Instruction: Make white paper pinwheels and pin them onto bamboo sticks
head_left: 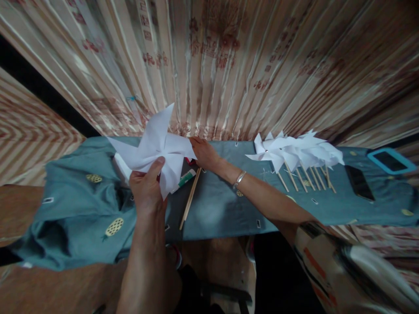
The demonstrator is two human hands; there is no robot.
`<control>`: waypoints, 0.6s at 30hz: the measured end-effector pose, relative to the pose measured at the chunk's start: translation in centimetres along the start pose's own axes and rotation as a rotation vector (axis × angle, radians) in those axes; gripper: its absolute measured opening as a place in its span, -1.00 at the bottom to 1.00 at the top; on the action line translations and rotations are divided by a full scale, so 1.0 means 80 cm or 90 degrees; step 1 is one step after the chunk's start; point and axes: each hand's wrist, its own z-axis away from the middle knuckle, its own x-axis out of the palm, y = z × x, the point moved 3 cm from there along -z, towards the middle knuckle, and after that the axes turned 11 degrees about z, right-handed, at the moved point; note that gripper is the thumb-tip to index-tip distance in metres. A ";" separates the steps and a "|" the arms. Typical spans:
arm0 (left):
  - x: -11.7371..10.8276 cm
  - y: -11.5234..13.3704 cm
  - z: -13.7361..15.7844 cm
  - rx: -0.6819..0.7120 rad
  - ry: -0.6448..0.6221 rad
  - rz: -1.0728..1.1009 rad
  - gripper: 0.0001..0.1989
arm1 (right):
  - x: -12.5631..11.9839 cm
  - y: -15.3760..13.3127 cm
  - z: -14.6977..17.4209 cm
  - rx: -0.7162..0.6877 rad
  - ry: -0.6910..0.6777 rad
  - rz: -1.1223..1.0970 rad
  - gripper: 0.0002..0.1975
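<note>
A white paper pinwheel is pinched in my left hand, the thumb pressing near its centre. It has no stick that I can see. My right hand reaches past the pinwheel's right blade, which hides part of its fingers, so its grip cannot be made out. Close to those fingers lies a small red object, mostly covered. Below the pinwheel a white and green tube rests on the cloth. Several thin wooden sticks lie beside it.
Finished-looking pinwheels on sticks overlap in a row on the right. Beyond them are a dark phone and a blue-framed device. A green-grey cloth covers the narrow table. Patterned curtains hang directly behind.
</note>
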 end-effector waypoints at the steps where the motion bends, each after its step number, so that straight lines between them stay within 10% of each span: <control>1: 0.000 0.000 0.000 -0.001 -0.001 0.002 -0.77 | 0.000 0.001 0.002 0.008 0.012 -0.013 -0.69; 8: 0.004 -0.001 0.003 -0.004 -0.016 0.024 -0.79 | 0.010 0.017 0.022 0.207 0.142 -0.301 -0.79; 14: 0.010 -0.016 0.010 -0.028 -0.024 -0.003 -0.79 | 0.033 0.026 0.132 0.409 0.186 -0.748 -0.80; 18: 0.019 -0.040 0.031 -0.096 -0.079 -0.038 -0.81 | 0.035 0.045 0.228 0.444 0.189 -0.575 -0.83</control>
